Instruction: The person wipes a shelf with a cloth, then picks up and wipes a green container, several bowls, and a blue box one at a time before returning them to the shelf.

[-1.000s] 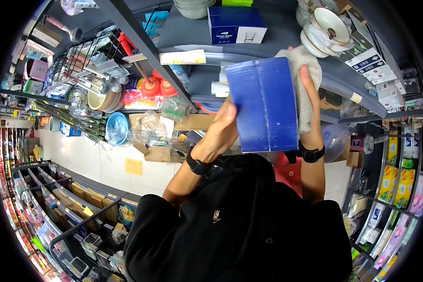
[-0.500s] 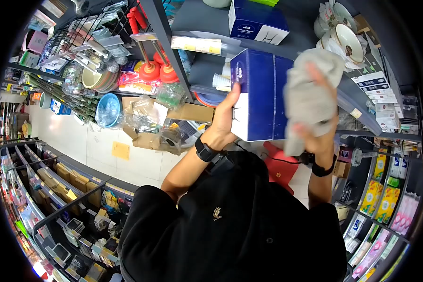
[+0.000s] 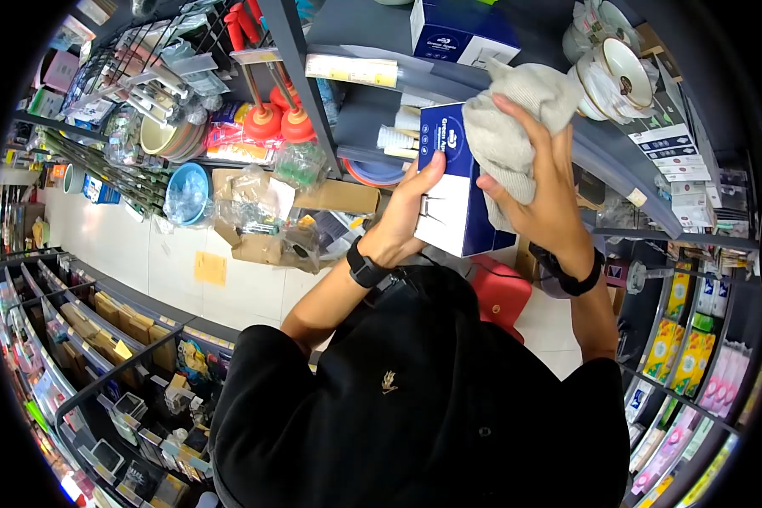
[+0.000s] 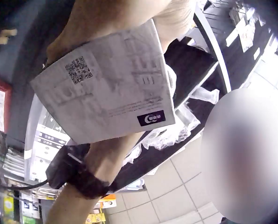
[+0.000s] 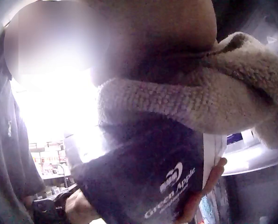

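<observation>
My left hand [image 3: 405, 216] grips a blue and white cardboard box [image 3: 476, 224] by its left side, thumb lying on the printed edge. "Green Apple" lettering shows on the blue face of the box [image 5: 148, 172] in the right wrist view. A bunched grey-beige cloth [image 3: 516, 114] is in my right hand [image 3: 550, 190], fingers spread over it, laid against the upper right of the box. From the left wrist, a pale side of the box [image 4: 111, 93] with a QR code is visible. Cloth [image 5: 209, 98] covers part of the blue face in the right wrist view.
A similar blue box [image 3: 461, 34] stands on the dark shelf ahead, with stacked bowls [image 3: 618, 76] to its right. Red plungers [image 3: 263, 123] hang at the left. An opened carton with plastic wrap [image 3: 262, 220] and a blue basin [image 3: 188, 195] sit low down.
The box has turned, so its printed blue face and white side now show instead of a plain blue side. The cloth swung out right, then came back onto the box's upper right.
</observation>
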Tool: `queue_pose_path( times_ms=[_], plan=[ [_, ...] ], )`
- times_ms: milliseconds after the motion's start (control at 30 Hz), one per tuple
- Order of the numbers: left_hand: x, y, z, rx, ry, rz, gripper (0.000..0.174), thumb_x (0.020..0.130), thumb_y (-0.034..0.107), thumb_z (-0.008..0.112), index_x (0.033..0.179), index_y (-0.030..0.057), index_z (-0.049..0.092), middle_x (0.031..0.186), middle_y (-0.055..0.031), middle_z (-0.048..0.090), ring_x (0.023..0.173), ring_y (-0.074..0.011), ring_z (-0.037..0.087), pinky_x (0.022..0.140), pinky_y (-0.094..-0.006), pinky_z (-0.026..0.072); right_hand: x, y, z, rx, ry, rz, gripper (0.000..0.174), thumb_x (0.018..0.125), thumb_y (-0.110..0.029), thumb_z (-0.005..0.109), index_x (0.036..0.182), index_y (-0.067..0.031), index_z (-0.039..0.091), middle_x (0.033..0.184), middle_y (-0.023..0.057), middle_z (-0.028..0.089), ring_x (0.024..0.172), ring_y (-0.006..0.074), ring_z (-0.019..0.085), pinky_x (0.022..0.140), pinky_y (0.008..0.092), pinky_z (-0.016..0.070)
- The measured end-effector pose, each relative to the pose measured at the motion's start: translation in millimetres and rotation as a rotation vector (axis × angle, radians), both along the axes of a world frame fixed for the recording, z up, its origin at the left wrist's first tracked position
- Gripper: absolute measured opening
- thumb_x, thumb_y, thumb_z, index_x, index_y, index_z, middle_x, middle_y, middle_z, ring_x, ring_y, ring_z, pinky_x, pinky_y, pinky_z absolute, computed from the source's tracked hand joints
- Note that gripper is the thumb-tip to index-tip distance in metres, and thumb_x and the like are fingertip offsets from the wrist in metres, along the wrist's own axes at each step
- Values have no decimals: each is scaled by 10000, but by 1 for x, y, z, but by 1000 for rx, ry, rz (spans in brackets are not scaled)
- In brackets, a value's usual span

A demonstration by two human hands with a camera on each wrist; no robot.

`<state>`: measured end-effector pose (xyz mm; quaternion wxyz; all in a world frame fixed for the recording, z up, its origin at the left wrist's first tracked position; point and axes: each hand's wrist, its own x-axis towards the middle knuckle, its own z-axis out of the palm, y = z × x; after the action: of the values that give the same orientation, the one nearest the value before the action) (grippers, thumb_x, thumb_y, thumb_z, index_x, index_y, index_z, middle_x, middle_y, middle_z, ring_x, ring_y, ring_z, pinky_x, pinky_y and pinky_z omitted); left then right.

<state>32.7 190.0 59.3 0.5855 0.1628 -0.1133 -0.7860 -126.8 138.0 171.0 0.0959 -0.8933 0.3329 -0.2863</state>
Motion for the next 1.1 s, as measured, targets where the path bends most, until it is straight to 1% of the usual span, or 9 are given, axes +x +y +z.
queue_pose_path(
  times_ms=[200, 333, 467, 533, 633, 833, 933, 1000, 1100],
  plan=[
    [3, -3, -9, -1, 86, -84, 456, 987, 360, 562, 1328, 65, 498, 1186, -99, 653, 1034, -193, 672, 870, -347, 570, -39, 8, 2, -46, -34, -15, 685, 708, -156, 774, 1345, -82, 532, 1312, 162, 543, 1247, 362, 464, 1082, 431, 317],
    [9, -7, 9, 12, 36, -60, 599, 1009, 496, 423, 1333, 1, 513, 1196, -184, 651, 1047, -280, 676, 912, -406, 562, -55, 22, 19, 50, -587, -207, 674, 694, -91, 740, 1319, 27, 517, 1324, 209, 562, 1230, 317, 538, 1093, 420, 343],
    [5, -8, 6, -132, 79, -87, 535, 995, 418, 516, 1353, 22, 475, 1209, -135, 646, 1083, -237, 656, 918, -380, 548, -59, 34, 24, -30, -237, -50, 744, 631, -122, 767, 1331, -32, 533, 1299, 199, 569, 1174, 333, 560, 1044, 420, 379],
    [-8, -3, 11, -113, -157, 1, 505, 987, 355, 556, 1385, 70, 431, 1175, -77, 635, 1028, -186, 656, 880, -340, 551, -37, 36, 30, -88, 110, 19, 654, 721, -134, 724, 1324, 1, 511, 1330, 177, 565, 1215, 298, 538, 1068, 447, 385],
    [-13, 2, 23, -128, -118, 32, 519, 984, 342, 566, 1399, 78, 400, 1212, -75, 608, 1057, -173, 638, 898, -329, 541, -19, 20, 14, -189, -136, -59, 621, 711, -204, 769, 1297, -118, 581, 1190, 175, 595, 1122, 312, 558, 985, 410, 417],
    [-2, 1, 16, -105, 85, 38, 516, 1017, 419, 459, 1356, 31, 452, 1196, -145, 644, 1044, -250, 676, 926, -389, 557, -39, -20, -14, 170, -502, -274, 485, 853, -248, 742, 1251, -27, 573, 1176, 176, 600, 1094, 293, 583, 965, 381, 443],
    [-1, -2, 21, -106, -18, 162, 510, 1020, 411, 459, 1353, 24, 452, 1194, -146, 645, 1037, -255, 678, 928, -388, 555, -36, 8, -3, 176, -604, -277, 495, 831, -213, 746, 1249, -12, 572, 1164, 155, 612, 1084, 275, 594, 975, 379, 440],
    [-5, -8, 16, -106, -26, 190, 501, 1024, 399, 454, 1353, 21, 450, 1196, -144, 643, 1035, -256, 678, 922, -387, 556, -28, 25, 0, 15, -380, -88, 628, 657, -112, 783, 1256, -81, 598, 1172, 168, 587, 1089, 304, 574, 918, 386, 474],
    [-8, -14, 24, -101, -67, 274, 477, 1030, 389, 444, 1335, 24, 473, 1190, -140, 650, 1024, -243, 681, 907, -374, 558, -7, 47, 2, -47, -130, 34, 639, 606, -109, 790, 1225, -158, 642, 1119, 160, 560, 1030, 336, 562, 856, 402, 481]
  ],
)
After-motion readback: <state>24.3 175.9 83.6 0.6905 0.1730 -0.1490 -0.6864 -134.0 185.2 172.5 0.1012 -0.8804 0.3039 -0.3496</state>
